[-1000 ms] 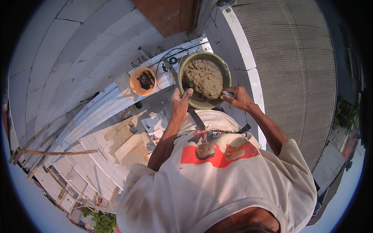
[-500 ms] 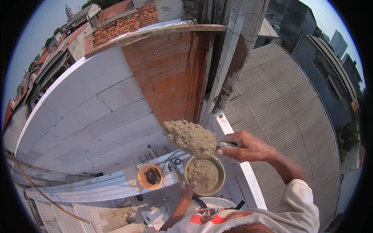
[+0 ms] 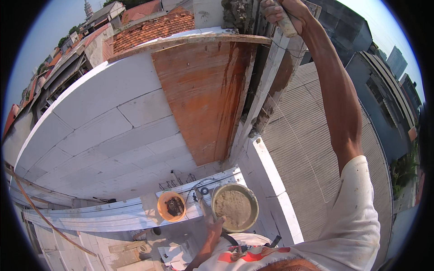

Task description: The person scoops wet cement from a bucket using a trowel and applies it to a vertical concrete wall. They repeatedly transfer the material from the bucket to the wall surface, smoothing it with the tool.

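Observation:
My right arm is stretched far up to the top edge, beside the concrete column (image 3: 278, 58). There my right hand (image 3: 296, 13) is closed around the mortar-smeared handle of a trowel (image 3: 287, 26), whose blade is out of view. Low in front of my body, my left hand (image 3: 214, 224) grips the near-left rim of a round bucket (image 3: 256, 204). Wet grey mortar (image 3: 232, 205) lies inside this bucket.
An orange bucket (image 3: 161, 208) with dark pieces stands on a white ledge (image 3: 122, 212). A brown formwork panel (image 3: 203, 95) meets the column beside a white block wall (image 3: 104, 117). Right of the low wall edge (image 3: 266, 167) lies a corrugated roof (image 3: 307, 149).
My right hand has risen from above the bucket to the column top, carrying the trowel. The mortar heap on its blade has gone out of view. My left hand stays at the bucket.

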{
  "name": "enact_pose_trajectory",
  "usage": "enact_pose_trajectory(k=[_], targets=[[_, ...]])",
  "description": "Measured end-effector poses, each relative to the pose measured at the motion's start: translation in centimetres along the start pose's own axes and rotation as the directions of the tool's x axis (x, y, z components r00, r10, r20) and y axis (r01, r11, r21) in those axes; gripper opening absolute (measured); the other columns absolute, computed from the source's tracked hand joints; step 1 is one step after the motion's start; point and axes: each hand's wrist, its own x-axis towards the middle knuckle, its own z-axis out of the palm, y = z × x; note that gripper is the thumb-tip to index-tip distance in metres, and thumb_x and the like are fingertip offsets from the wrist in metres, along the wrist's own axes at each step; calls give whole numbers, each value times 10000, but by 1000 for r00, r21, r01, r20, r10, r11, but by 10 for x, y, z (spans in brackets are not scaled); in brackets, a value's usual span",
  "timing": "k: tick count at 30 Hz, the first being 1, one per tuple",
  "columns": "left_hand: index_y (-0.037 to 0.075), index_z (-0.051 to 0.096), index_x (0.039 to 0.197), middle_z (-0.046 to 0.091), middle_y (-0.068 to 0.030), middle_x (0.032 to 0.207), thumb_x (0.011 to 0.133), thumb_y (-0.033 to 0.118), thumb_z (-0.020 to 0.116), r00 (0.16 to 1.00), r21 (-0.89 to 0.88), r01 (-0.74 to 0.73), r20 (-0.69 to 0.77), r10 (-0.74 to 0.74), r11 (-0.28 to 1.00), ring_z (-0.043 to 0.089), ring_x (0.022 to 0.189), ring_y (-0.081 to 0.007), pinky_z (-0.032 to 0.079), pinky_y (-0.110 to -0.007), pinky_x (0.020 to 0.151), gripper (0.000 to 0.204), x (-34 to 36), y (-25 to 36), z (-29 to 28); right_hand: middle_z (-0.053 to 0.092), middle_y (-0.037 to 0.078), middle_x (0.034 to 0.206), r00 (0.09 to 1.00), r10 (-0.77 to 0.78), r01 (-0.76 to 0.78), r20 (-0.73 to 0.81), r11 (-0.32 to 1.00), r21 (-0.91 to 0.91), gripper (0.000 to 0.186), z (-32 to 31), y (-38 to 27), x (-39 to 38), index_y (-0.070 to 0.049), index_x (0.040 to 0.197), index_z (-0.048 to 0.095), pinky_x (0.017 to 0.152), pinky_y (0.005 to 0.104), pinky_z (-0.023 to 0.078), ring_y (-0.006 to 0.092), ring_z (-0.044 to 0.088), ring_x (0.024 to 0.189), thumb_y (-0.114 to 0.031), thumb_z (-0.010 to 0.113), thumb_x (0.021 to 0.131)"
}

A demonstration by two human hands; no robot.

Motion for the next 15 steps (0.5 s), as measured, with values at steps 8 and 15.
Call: enact_pose_trajectory(k=[8,15], targets=[[-33,630,1255,734,-95,1080,915,139,759,998,-135,5,56,3,991,641,919,-152,521,-316,812,402,-6,23,0,646,45,696,853,-443,-128,-277,336,-933,351,63,130,-182,-16,946,703,531,314,534,127,630,582,-365,695,983],[16,584,1329,692,-59,1138,942,59,708,986,-238,74,166,-35,968,668,960,-151,557,-296,826,408,0,15,-8,719,194,780,944,128,-311,-303,44,-950,226,119,340,-320,10,950,725,643,435,575,318,721,680,-189,747,844]])
